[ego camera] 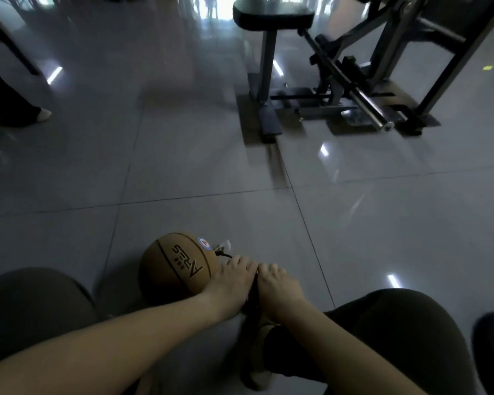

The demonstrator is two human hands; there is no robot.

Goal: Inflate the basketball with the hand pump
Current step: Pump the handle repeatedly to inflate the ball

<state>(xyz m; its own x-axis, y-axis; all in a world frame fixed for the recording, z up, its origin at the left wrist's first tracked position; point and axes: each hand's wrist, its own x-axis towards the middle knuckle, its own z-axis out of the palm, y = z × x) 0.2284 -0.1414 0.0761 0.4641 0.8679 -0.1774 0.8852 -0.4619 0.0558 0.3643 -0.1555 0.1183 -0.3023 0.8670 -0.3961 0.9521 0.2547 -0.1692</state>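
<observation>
You wrap both hands, left (231, 280) and right (278, 286), around the dark pump (253, 293), touching the ball (176, 266) on the tiled floor (211, 172). The hose (224, 255) meets the ball. Pumping seems in hand; next comes a firm, straight stroke.

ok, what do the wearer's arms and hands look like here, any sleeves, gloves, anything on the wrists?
The left hand and right hand are bare: no gloves, no visible rings. The left forearm and right forearm are bare too, no sleeve in frame, no watch or band at either wrist. Legs wear dark trousers. Dim light, so small marks could go unseen.
</observation>
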